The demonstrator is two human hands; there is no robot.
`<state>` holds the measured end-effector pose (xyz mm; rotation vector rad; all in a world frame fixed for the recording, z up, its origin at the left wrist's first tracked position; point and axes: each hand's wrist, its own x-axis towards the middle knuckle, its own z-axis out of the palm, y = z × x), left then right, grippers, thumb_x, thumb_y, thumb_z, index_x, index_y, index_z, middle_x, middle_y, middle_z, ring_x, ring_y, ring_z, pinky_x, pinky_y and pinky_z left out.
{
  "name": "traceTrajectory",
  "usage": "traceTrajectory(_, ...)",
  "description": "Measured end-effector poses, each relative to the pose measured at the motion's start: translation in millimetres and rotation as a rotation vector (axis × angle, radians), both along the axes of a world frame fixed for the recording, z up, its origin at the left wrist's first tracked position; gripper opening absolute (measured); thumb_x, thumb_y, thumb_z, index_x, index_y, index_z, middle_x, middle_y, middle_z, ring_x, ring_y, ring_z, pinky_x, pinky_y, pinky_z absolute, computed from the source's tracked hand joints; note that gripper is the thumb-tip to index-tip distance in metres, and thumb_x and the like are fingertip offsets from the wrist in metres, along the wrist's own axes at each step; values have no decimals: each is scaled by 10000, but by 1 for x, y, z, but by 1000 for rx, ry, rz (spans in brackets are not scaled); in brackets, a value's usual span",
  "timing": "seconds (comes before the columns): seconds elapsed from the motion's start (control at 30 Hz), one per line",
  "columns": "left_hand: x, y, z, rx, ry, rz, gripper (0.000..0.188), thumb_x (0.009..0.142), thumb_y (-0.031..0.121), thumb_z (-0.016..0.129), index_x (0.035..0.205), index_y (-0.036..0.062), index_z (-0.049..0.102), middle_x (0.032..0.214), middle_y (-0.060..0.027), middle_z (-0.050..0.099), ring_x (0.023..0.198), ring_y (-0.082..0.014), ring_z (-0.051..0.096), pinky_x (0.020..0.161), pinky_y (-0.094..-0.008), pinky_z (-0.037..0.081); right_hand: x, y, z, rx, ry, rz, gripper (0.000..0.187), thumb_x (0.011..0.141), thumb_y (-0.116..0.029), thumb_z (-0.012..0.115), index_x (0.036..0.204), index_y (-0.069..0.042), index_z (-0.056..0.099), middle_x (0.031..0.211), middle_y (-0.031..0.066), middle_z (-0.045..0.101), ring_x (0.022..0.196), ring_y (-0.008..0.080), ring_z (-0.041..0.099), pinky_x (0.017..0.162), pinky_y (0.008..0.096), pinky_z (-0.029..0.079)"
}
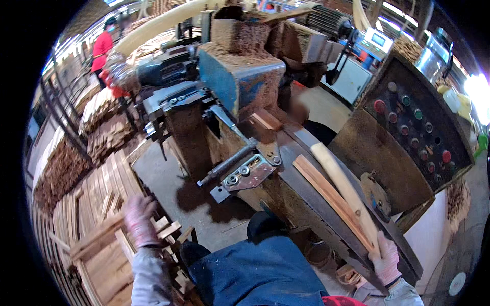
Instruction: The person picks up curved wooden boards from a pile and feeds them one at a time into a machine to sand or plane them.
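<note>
My right hand (386,260), in a pale pink-and-white glove, is closed round the near end of a wooden strip (337,208) on the machine bed. The strip is reddish and flat. Beside it, a paler rounded wooden piece (343,188) runs along the bed, its near end also at my fingers. Off to the left, my gloved left hand (139,219) is slightly blurred, its fingers stretched out above stacked wooden slats (99,235). Nothing shows in it. Farther up the bed, a short reddish wood block (266,120) lies by the blue machine housing (240,76).
A metal clamp bracket (247,173) juts out in front of me. At right stands a control panel (413,122) with coloured buttons. Sawdust covers the machine. Wood stacks (107,122) line the left, where a person in red (102,48) stands far back.
</note>
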<state>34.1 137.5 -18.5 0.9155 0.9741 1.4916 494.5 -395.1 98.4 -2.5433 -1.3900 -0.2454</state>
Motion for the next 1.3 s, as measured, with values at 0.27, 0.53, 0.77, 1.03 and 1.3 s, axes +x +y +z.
traceTrajectory(0.27,-233,44,-77,-558,149,901,702,869,463,711,1374,17,513,1371,-138,529,1181,-310,521,994,-491,441,33,115,-22,302,-142,-15,642,860,-73,630,1469,19,447,1347,210,574,1228,332,550,1063,399,412)
traceTrajectory(0.53,-294,82,-126,-449,-196,706,789,853,563,698,1392,11,533,1335,-130,580,1154,-284,576,1024,-446,461,31,318,-34,636,111,316,694,861,-39,666,1498,10,395,1425,194,521,1293,333,506,1106,410,370)
traceTrajectory(0.77,-343,81,-151,-329,-149,624,621,879,493,689,1274,16,634,1270,-121,642,1137,-287,602,1008,-429,480,9,225,-9,182,64,245,737,765,-142,707,1429,48,449,1190,235,598,1105,407,555,970,453,446)
traceTrajectory(1.03,-300,34,-114,-361,-105,726,552,944,462,625,1393,143,574,1321,-82,601,1099,-248,588,902,-386,492,1,33,23,-156,44,101,510,734,-78,640,1235,-8,574,1180,218,591,1105,430,544,965,516,430)
traceTrajectory(1.3,-96,-93,24,-122,-133,386,350,919,337,707,1145,73,666,1074,-36,665,984,-189,628,920,-352,501,35,173,23,138,-89,599,489,702,47,635,1183,-38,614,1136,210,591,1050,450,546,899,525,442)
